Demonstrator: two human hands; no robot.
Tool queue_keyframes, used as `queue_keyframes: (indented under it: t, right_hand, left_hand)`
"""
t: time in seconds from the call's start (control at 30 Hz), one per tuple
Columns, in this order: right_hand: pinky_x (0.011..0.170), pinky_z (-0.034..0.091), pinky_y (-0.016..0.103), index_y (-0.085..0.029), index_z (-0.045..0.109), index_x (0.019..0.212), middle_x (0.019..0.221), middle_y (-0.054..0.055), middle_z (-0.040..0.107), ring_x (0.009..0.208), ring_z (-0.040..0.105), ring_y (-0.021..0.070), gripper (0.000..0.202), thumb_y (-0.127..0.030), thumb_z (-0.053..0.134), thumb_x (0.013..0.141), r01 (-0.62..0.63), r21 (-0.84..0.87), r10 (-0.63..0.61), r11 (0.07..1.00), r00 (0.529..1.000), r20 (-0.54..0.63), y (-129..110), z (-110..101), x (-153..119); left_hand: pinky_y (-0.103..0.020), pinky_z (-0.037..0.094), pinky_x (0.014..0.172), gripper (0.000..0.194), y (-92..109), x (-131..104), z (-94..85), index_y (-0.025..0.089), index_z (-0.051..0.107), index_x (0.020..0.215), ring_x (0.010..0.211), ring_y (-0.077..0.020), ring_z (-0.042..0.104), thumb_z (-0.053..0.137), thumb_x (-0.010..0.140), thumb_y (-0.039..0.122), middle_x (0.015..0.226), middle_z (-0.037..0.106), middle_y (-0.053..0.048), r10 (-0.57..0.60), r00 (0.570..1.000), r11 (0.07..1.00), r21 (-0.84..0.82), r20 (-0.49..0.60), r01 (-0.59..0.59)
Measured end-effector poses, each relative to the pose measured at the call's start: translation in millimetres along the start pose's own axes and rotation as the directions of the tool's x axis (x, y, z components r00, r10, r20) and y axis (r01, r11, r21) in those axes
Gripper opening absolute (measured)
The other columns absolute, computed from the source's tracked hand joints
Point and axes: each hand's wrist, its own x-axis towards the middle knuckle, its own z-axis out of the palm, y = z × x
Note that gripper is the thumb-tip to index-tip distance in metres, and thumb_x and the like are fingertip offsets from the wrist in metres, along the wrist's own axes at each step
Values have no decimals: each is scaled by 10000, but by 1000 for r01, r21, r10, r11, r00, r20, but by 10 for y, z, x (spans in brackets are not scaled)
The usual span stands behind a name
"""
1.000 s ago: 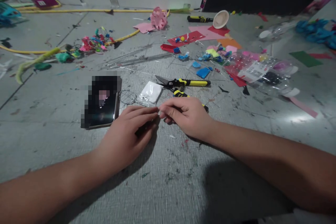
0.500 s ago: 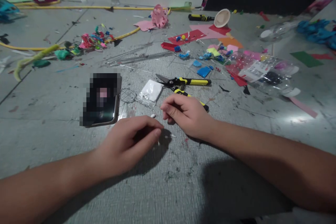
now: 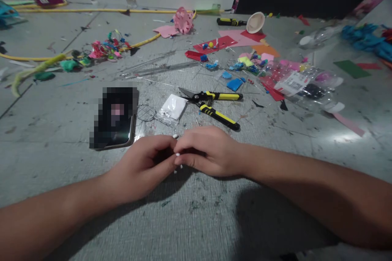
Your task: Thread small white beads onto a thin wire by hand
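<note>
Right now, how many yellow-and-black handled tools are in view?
2. The snips lie just beyond the hands, beside the white packet. A second tool lies far back by the paper cup. Clutter may hide more.

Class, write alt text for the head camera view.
Two bare hands, left hand and right hand, meet fingertip to fingertip over tiny white beads on a grey floor. Beyond lie a phone, yellow-handled snips and paper scraps.
</note>
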Motion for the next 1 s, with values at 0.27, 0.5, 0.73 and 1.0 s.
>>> queue_keyframes:
  t: [0.27,0.5,0.73,1.0]
  right_hand:
    - [825,574,253,-167,701,1108,923,17,734,852,678,119,55,-175,681,1058,80,22,-78,997,992,-103,20,24,-7]
    - [798,587,250,-186,697,1079,909,23,738,837,686,121,43,-172,666,1052,77,29,-73,997,990,-117,20,15,-7]
    - [804,593,257,-174,704,1080,909,34,745,836,688,125,34,-177,683,1053,77,-9,-77,997,988,-130,19,29,-1]
    - [759,591,253,-185,711,1063,913,36,747,824,683,128,29,-165,698,1047,79,-110,-102,991,969,-226,1,21,4]
  left_hand:
    - [-220,487,614,198,30,25,-24,183,767,889,681,-129,601,679,1040,276,756,714,-8,-9,1000,999,-38,7,9]
    - [-204,485,603,180,52,30,-12,183,763,883,671,-117,593,703,1032,264,746,706,0,-11,1000,998,-69,-21,10]
    - [-194,499,620,179,28,7,-15,181,768,897,690,-116,601,691,1040,256,766,714,-6,-34,999,996,-88,-11,33]
    - [-185,509,608,182,94,6,-46,199,793,908,658,-115,623,691,1047,256,739,722,3,7,1000,986,-168,0,-7]
